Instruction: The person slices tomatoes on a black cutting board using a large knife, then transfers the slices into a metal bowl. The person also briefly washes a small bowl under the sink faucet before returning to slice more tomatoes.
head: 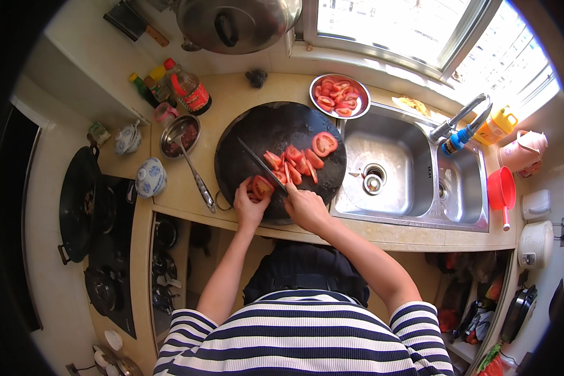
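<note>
A round dark chopping board [244, 127] lies on the counter before me. My left hand [250, 204] steadies a cut tomato piece [262, 187] near the board's front left edge, fingertips around it. In my right hand [305, 207] is a kitchen knife [258, 160], its blade slanting to the upper left, right beside that tomato piece. The handle is mostly hidden by my fingers. Several tomato slices [293, 162] lie in a loose heap right of the blade. One tomato half [324, 144] rests cut face up near the board's right edge.
A metal bowl of tomato wedges [340, 96] stands behind the board, beside the double sink [385, 160]. Left of the board are a ladle [197, 181], a bowl with meat [181, 136] and sauce bottles [188, 89]. A wok [80, 204] sits on the stove at far left.
</note>
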Demonstrator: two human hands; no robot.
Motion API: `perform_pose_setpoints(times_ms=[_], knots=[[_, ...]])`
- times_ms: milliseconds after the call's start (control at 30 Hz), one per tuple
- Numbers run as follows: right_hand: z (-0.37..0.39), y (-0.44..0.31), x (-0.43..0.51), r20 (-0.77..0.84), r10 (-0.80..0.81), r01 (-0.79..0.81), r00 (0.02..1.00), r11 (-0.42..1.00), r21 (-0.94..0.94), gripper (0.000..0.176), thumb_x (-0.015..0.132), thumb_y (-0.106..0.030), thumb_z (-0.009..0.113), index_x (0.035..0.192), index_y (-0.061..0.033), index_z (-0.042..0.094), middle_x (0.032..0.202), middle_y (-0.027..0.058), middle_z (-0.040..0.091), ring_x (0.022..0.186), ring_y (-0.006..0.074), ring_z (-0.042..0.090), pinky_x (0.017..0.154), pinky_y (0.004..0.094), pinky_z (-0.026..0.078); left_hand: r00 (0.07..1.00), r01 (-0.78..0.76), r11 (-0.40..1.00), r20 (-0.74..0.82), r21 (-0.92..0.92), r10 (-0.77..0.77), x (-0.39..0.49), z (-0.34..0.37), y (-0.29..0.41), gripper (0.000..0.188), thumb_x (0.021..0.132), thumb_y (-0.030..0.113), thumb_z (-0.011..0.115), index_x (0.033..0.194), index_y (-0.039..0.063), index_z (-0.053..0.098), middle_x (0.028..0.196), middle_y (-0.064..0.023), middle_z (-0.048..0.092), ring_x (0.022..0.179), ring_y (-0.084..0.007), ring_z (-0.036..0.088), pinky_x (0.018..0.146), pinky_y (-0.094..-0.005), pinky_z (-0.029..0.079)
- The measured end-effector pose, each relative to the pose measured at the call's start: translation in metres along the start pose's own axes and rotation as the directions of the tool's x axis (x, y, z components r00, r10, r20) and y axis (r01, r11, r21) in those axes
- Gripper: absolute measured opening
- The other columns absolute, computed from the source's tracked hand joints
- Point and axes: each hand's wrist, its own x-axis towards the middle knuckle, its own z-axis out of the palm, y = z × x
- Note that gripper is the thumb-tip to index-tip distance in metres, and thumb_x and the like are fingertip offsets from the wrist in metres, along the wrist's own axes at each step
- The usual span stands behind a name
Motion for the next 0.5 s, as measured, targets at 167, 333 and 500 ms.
perform_pose_setpoints(times_ms=[167,333,500], knots=[[-0.002,-0.002,-0.015,-0.041,-0.038,0.041,0.998,0.997,0.072,0.023,0.087,-0.018,0.054,0.096,-0.0026,0.041,0.074,0.0186,0.062,0.074,0.0401,0.06,0.063,0.0503,0.045,0.999,0.04,0.991,0.03,-0.126,-0.037,-0.004,-0.001,0.003,0.048,0.069,0.008,0.077,0.112,0.002,0.056,0.094,-0.0117,0.059,0.068,-0.0165,0.063,0.055,-0.0256,0.054],[0.003,-0.003,-0.018,-0.032,-0.038,0.04,0.999,0.996,0.077,0.022,0.088,-0.018,0.054,0.094,-0.0027,0.039,0.071,0.0181,0.061,0.073,0.0409,0.059,0.063,0.0507,0.045,0.997,0.07,0.992,0.042,-0.109,-0.066,-0.003,-0.004,0.014,0.046,0.068,0.008,0.077,0.109,0.001,0.055,0.095,-0.0126,0.059,0.068,-0.0177,0.064,0.055,-0.0267,0.055],[-0.007,-0.01,-0.031,0.027,-0.021,0.021,0.999,1.0,0.013,0.023,0.088,-0.017,0.054,0.093,-0.0018,0.038,0.068,0.0212,0.059,0.07,0.0429,0.059,0.062,0.0521,0.045,0.998,0.062,0.993,0.029,-0.097,-0.059,-0.003,-0.002,0.014,0.045,0.068,0.007,0.077,0.106,0.0,0.055,0.095,-0.0131,0.059,0.069,-0.0195,0.064,0.055,-0.0276,0.055]])
